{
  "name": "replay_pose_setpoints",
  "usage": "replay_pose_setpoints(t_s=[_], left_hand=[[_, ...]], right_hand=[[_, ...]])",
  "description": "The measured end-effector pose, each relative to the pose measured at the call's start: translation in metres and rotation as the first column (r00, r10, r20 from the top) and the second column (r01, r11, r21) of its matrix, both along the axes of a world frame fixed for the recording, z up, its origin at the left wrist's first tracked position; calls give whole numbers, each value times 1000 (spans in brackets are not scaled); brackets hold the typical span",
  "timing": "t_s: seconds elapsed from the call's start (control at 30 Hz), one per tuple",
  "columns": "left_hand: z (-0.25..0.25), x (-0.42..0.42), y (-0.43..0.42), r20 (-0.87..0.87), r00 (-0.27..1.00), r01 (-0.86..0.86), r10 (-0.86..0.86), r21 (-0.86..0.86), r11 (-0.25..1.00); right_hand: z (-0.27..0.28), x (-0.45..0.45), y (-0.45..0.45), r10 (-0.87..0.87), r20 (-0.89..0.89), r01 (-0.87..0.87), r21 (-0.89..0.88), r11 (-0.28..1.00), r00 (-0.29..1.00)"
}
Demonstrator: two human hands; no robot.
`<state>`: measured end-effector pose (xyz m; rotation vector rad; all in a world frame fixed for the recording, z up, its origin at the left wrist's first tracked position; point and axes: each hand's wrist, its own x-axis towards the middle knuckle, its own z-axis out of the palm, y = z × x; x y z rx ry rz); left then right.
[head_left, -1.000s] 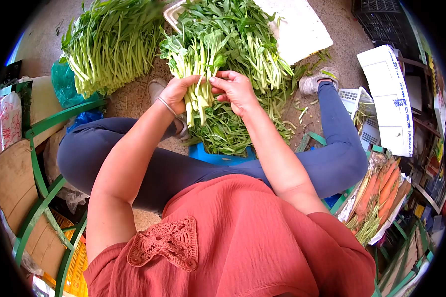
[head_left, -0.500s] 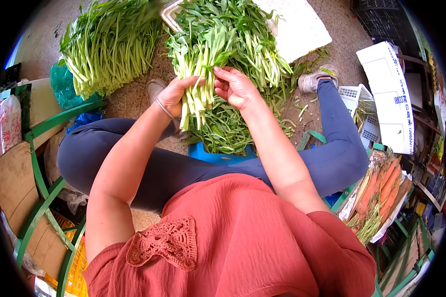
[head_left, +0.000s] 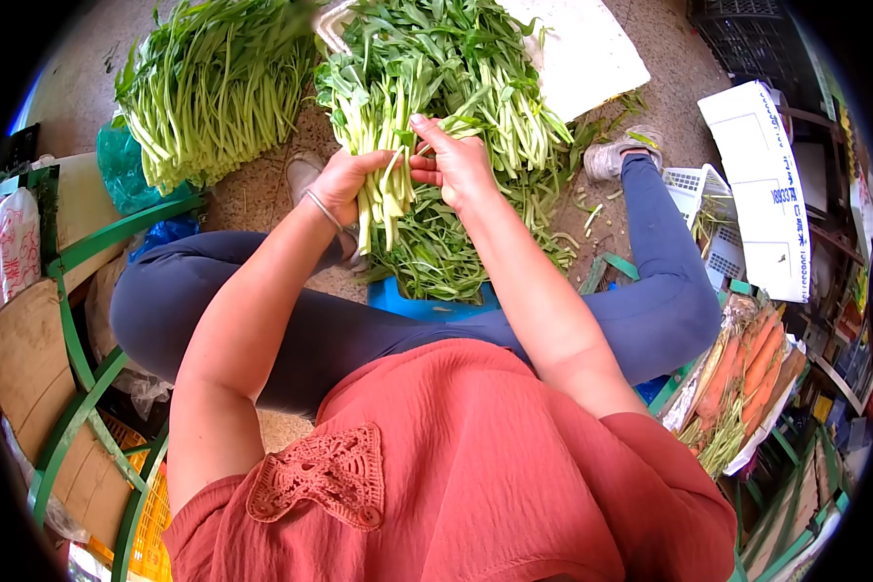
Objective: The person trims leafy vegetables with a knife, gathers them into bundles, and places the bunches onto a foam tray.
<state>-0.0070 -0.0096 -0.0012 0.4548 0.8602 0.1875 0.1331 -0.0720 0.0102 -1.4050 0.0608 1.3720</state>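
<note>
My left hand [head_left: 347, 184] is wrapped round a bunch of leafy green stems [head_left: 383, 194], pale cut ends toward me and leaves pointing away. My right hand [head_left: 453, 163] touches the bunch's right side, its thumb and fingers closed on a green stem with a leaf. Beyond and to the right lies a heap of the same greens [head_left: 514, 121]. Loose leaves [head_left: 436, 257] fill the space below my hands, over a blue container [head_left: 427, 307] between my legs.
A large stack of greens [head_left: 213, 107] lies at upper left beside a teal bag [head_left: 131, 175]. A white board [head_left: 592, 53] is at the top. To the right are a white printed carton [head_left: 761, 189], a white basket [head_left: 684, 194] and carrots [head_left: 747, 373]. A green metal frame [head_left: 68, 320] stands left.
My right hand has shifted slightly, with its thumb now raised over a stem that leans to the right. My left hand keeps its hold on the bunch, which has tilted a little.
</note>
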Motion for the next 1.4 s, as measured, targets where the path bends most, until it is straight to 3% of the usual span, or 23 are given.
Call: replay_pose_setpoints(t_s=[0.1,0.23,0.3,0.37,0.43,0.57,0.67,0.7,0.83,0.9,0.93,1.0,1.03,1.07,1.1,1.13,1.17,1.23,1.3,1.33,1.37,1.4], left_hand=[[1,1,-1,-10,1000,5,-4,44,999],[-3,0,1,22,997,-78,78,-6,997],[-3,0,2,46,994,-98,99,-22,995],[-5,-1,3,49,993,-107,109,-42,993],[-5,-1,3,42,994,-103,105,-49,994],[-6,-2,2,81,994,-65,72,-84,994],[-1,-1,0,120,993,1,8,-79,997],[2,-1,0,121,993,4,6,-78,997],[5,1,-1,29,999,18,-19,19,1000],[-4,1,3,-35,995,-92,91,-12,996],[-6,0,7,80,991,-104,108,-58,993],[-7,-2,16,122,976,-165,179,-117,979],[-3,-3,21,143,964,-206,226,-138,969],[-2,-8,26,224,952,-168,206,-179,969],[-5,-8,30,237,937,-219,258,-178,959],[-2,-8,31,261,924,-246,278,-149,958],[2,-7,34,286,911,-273,296,-119,955],[24,0,33,277,905,-329,323,-27,944],[35,1,39,400,877,-292,266,2,957],[44,4,40,370,885,-339,281,102,935],[54,5,41,404,885,-315,232,152,937],[57,7,40,419,872,-331,255,121,936]], right_hand=[[-5,-3,2,-33,-11,33,-47,998,999],[-12,-9,-2,-179,-9,179,26,983,984],[-12,-11,-5,-269,-161,284,73,956,949],[-10,-14,-10,-280,-168,298,92,950,945],[-12,-18,-13,-295,-99,309,195,931,950],[-8,-21,-16,-281,-1,273,238,932,960],[-7,-26,-15,-176,189,129,235,963,966],[-12,-24,-17,-71,236,16,226,974,969],[-27,-29,-19,-31,413,-68,223,972,910],[-28,-31,-22,-27,469,-79,205,976,883],[-26,-34,-26,-72,436,-26,214,976,897],[-23,-40,-37,-70,442,6,145,989,894],[-19,-42,-55,211,538,-259,14,966,816],[-16,-46,-71,369,489,-388,-67,919,790],[-36,-52,-93,535,503,-500,-217,838,679],[-35,-54,-106,688,407,-608,-326,724,601],[-37,-51,-113,870,370,-727,-492,480,324],[-9,-38,-98,987,6,-879,-454,148,163],[-5,-23,-84,972,-54,-840,-515,171,231],[-24,-17,-90,922,287,-699,-603,385,260],[-47,-3,-90,842,433,-596,-598,535,321],[-45,10,-81,733,622,-469,-578,668,276]])
